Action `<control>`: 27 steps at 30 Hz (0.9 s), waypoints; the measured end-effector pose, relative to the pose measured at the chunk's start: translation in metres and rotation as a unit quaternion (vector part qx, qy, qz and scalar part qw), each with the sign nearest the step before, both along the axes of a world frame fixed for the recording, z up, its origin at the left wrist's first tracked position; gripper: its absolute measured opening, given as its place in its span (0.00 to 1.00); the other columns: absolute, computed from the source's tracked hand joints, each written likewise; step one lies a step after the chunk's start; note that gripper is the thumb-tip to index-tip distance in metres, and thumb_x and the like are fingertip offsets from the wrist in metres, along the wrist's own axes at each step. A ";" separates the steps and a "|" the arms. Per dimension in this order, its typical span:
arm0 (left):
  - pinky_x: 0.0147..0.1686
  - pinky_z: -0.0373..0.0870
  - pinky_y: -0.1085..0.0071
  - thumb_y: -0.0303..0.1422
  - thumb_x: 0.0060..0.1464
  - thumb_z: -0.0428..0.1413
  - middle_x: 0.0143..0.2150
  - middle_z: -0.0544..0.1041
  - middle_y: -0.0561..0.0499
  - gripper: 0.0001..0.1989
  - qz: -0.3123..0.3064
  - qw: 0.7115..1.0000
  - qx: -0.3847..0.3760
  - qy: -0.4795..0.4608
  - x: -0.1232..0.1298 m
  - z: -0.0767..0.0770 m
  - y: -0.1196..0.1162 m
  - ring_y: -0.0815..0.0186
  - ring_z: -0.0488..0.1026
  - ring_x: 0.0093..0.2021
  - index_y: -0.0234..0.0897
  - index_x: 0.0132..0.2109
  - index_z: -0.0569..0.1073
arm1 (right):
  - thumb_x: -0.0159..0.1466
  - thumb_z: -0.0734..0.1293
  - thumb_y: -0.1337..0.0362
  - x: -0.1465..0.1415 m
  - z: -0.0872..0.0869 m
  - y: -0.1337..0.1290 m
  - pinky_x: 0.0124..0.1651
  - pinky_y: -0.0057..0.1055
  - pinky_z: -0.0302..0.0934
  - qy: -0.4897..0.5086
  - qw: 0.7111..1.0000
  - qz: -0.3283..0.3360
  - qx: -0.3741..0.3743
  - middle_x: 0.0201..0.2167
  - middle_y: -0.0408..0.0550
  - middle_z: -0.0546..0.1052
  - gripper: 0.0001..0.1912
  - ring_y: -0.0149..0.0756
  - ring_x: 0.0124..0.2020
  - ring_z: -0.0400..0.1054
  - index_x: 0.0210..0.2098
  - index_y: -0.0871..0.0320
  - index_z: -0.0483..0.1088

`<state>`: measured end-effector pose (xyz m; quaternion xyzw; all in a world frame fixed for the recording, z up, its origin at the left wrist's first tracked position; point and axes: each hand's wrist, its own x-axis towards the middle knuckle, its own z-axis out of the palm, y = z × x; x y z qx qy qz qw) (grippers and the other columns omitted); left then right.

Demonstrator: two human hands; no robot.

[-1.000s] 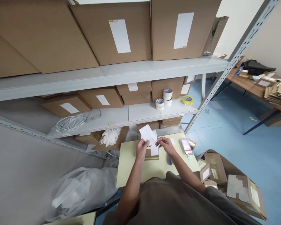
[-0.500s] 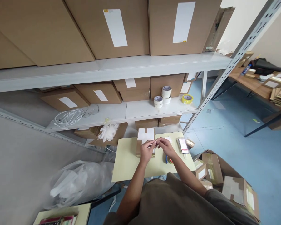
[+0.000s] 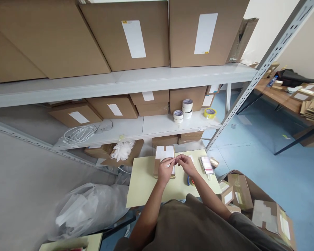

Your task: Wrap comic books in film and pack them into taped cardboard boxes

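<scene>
My left hand (image 3: 166, 169) and my right hand (image 3: 185, 164) meet with their fingertips pinched together, just above a cardboard box (image 3: 159, 156). Whatever lies between the fingers is too small to make out. The box carries a white label and a strip of brown tape, and sits on a pale yellow table (image 3: 142, 184). Partly hidden by my right forearm, a blue and red tape dispenser or roll (image 3: 188, 180) lies on the table. A phone (image 3: 206, 165) with a lit screen rests near the right edge.
A metal shelf (image 3: 157, 127) behind the table bears cartons, white tape rolls (image 3: 178, 116), a yellow tape roll (image 3: 209, 113) and a coiled white cable (image 3: 81, 134). White gloves (image 3: 122, 150) lie lower down. A plastic bag (image 3: 91, 207) stands left, and boxes (image 3: 267, 216) fill the floor at right.
The view has tilted slightly, so the shelf and table sit a little lower in the picture. Both hands stay pinched together over the box, with hardly any movement.
</scene>
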<state>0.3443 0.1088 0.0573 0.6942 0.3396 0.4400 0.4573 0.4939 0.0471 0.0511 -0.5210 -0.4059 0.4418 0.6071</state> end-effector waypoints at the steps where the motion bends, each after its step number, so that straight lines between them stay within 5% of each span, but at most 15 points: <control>1: 0.51 0.80 0.58 0.38 0.61 0.63 0.43 0.87 0.46 0.08 0.000 1.000 0.013 0.006 -0.001 -0.001 0.001 0.57 0.83 0.44 0.46 0.43 0.88 | 0.66 0.72 0.48 -0.001 0.000 0.001 0.38 0.34 0.66 -0.003 1.000 -0.001 0.000 0.30 0.45 0.80 0.15 0.38 0.34 0.74 0.35 0.53 0.77; 8: 0.47 0.81 0.61 0.37 0.61 0.63 0.43 0.86 0.45 0.09 -0.025 0.999 0.024 0.013 -0.006 0.003 0.006 0.60 0.83 0.43 0.43 0.44 0.87 | 0.66 0.72 0.51 -0.006 0.000 0.005 0.39 0.34 0.67 0.005 1.000 -0.013 0.010 0.30 0.44 0.79 0.12 0.37 0.33 0.73 0.34 0.53 0.77; 17: 0.41 0.76 0.67 0.52 0.55 0.65 0.38 0.85 0.44 0.22 0.016 0.974 -0.218 -0.060 -0.005 -0.004 0.012 0.60 0.81 0.39 0.34 0.39 0.84 | 0.66 0.72 0.51 -0.010 -0.008 0.008 0.44 0.36 0.68 0.003 1.000 -0.003 0.021 0.32 0.45 0.79 0.14 0.38 0.36 0.75 0.34 0.54 0.74; 22: 0.45 0.76 0.67 0.52 0.55 0.65 0.46 0.84 0.43 0.24 -0.066 0.980 -0.181 -0.045 -0.004 -0.010 0.010 0.58 0.80 0.47 0.36 0.47 0.84 | 0.64 0.72 0.51 -0.010 -0.010 0.008 0.43 0.35 0.68 -0.006 1.000 -0.014 0.014 0.32 0.44 0.78 0.13 0.37 0.36 0.73 0.32 0.54 0.73; 27: 0.40 0.73 0.69 0.52 0.57 0.64 0.37 0.82 0.47 0.22 -0.070 0.981 -0.177 -0.037 -0.008 -0.016 0.014 0.61 0.78 0.39 0.35 0.38 0.84 | 0.62 0.72 0.52 -0.008 -0.013 0.005 0.44 0.36 0.68 -0.015 1.000 -0.019 -0.018 0.31 0.44 0.77 0.13 0.38 0.36 0.72 0.30 0.53 0.72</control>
